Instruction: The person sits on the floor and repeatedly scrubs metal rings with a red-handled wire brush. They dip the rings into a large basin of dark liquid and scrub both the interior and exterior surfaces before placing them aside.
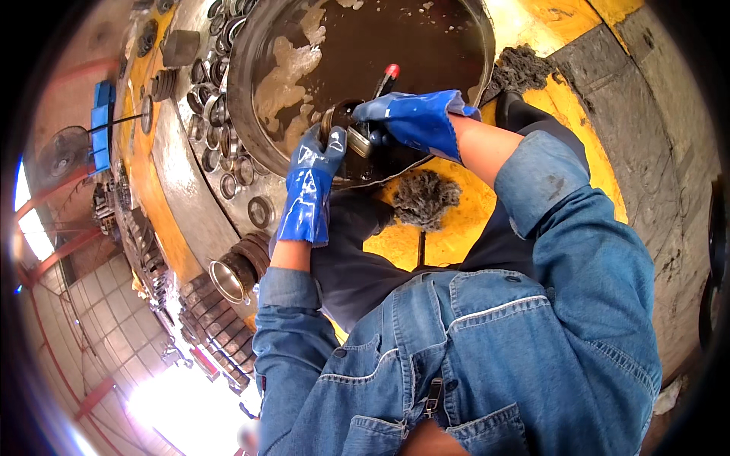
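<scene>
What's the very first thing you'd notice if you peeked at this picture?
The shiny blue gloves jump out: the left hand and right hand meet in the middle, closed in a grip on a round metal ring part over a big basin of dark, foamy liquid at the top. A red-tipped tool pokes up by the right hand. To the left, many metal rings lie spread out.
</scene>
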`<state>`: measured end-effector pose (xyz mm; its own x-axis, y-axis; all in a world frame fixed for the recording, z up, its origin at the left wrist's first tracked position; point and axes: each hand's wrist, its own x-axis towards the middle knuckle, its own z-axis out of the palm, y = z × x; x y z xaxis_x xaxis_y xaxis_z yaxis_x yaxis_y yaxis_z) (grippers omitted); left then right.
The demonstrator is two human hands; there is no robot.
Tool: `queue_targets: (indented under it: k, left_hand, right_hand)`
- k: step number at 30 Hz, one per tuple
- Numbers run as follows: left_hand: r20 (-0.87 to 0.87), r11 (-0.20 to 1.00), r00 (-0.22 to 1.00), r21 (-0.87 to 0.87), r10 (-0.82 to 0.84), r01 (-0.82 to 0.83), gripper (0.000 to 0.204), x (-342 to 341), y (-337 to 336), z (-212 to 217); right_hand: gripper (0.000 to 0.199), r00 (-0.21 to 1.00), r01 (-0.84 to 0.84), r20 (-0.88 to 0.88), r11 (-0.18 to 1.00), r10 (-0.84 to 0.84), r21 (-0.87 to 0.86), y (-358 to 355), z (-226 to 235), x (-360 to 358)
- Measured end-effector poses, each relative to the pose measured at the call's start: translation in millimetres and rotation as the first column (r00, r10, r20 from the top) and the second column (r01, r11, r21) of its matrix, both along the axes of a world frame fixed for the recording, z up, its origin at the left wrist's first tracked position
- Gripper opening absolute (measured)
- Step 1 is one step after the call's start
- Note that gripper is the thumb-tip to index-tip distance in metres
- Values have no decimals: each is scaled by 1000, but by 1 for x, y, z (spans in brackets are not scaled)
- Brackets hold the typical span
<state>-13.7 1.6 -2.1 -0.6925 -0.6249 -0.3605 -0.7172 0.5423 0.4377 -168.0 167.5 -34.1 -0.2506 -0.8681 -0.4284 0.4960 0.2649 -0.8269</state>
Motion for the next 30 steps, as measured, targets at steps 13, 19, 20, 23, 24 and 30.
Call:
queue_targets:
  k: [13,19,20,23,24,30]
  left_hand:
    - [-233,991,971,131,60,-30,45,14,-27,-44]
    - [-201,985,979,173,27,9,42,13,-25,-32]
    - [-208,985,977,172,39,-3,42,14,-25,-32]
    - [-146,978,988,209,49,-18,41,9,-19,-19]
    - [-110,975,992,222,53,-27,41,8,-18,-13]
    - [-124,995,992,91,-18,29,41,9,-21,-18]
  right_hand:
    - [23,-171,-148,-975,975,141,167,-44,1,26]
    - [28,-140,-156,-873,860,468,486,-58,13,14]
    - [27,-117,-166,-839,822,532,544,-60,16,15]
    - [30,-42,-193,-728,709,684,678,-65,25,15]
    - [31,-28,-227,-703,680,711,697,-68,31,12]
    - [38,285,-312,-837,871,467,380,-56,27,9]
